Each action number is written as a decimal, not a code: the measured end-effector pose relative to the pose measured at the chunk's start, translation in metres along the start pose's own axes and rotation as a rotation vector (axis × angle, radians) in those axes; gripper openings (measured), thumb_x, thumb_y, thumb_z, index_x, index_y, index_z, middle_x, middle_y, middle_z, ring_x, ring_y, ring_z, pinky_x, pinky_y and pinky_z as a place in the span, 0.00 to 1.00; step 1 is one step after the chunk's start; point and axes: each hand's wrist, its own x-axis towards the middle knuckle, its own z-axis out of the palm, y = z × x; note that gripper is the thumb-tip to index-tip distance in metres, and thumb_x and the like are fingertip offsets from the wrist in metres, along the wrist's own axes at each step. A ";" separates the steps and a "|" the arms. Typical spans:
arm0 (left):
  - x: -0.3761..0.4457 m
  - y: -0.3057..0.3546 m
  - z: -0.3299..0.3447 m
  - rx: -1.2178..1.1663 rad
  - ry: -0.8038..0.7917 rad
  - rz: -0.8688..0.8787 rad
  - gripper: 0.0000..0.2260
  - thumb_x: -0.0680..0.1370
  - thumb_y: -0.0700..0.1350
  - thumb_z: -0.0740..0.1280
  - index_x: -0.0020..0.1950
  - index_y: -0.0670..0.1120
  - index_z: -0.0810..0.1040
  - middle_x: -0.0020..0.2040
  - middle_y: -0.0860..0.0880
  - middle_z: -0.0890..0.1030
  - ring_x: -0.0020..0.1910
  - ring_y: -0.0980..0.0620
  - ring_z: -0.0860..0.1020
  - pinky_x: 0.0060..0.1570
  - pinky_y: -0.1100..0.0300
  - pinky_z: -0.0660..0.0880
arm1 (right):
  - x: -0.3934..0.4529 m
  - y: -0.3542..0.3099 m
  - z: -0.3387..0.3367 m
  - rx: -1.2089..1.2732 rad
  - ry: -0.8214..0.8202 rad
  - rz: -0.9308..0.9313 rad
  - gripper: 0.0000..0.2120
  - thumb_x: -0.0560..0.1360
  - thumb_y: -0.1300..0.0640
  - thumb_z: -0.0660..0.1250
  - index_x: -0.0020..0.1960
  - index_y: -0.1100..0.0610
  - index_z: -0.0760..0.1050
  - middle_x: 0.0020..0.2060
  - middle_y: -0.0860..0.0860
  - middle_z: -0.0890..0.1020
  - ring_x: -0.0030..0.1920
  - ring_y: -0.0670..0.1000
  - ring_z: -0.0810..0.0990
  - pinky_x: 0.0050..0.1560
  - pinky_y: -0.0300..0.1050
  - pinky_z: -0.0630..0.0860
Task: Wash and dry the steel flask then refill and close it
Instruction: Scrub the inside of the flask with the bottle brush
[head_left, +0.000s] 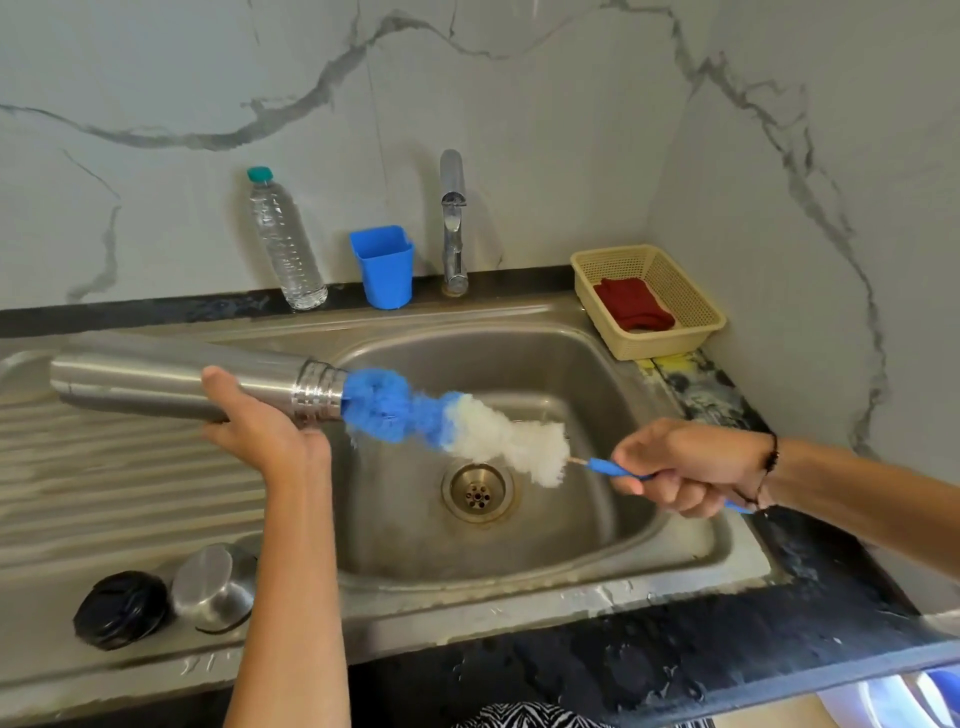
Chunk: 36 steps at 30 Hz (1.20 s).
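Head view is showing the left hand (262, 423) gripping the steel flask (176, 382) sideways while the right hand (685, 467) is clutching the bottle brush (452, 421) handle at its mouth.

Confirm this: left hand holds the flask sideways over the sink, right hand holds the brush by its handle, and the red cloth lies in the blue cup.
Wrong on the cloth. The head view shows the red cloth in the basket, not the blue cup. The left hand does hold the flask, and the right hand the brush.

Bright, even daylight. Soft glare on the sink (545, 358) rim and drainboard ridges. Faint shadows only. Slightly soft throughout, with wide-angle bending of the counter (727, 654) edges toward the corners.
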 end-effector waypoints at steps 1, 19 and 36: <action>0.004 0.003 -0.001 -0.031 -0.007 0.012 0.17 0.79 0.49 0.65 0.62 0.42 0.66 0.53 0.46 0.77 0.45 0.52 0.82 0.45 0.56 0.81 | -0.003 0.002 -0.003 -0.016 0.014 0.023 0.17 0.81 0.58 0.51 0.36 0.57 0.68 0.22 0.47 0.61 0.20 0.44 0.54 0.20 0.34 0.49; -0.029 -0.014 0.003 0.205 -0.332 -0.278 0.25 0.73 0.53 0.70 0.65 0.44 0.72 0.57 0.37 0.79 0.51 0.39 0.80 0.50 0.44 0.79 | 0.041 -0.126 0.019 -1.176 1.001 -0.378 0.21 0.76 0.63 0.55 0.68 0.52 0.61 0.35 0.55 0.74 0.35 0.59 0.74 0.34 0.47 0.66; -0.026 -0.018 0.007 0.267 -0.458 -0.376 0.27 0.66 0.57 0.73 0.62 0.49 0.72 0.57 0.36 0.79 0.55 0.33 0.79 0.55 0.32 0.74 | 0.135 -0.294 0.026 -1.608 0.819 -0.101 0.12 0.74 0.64 0.57 0.53 0.58 0.76 0.35 0.51 0.72 0.33 0.50 0.70 0.34 0.40 0.64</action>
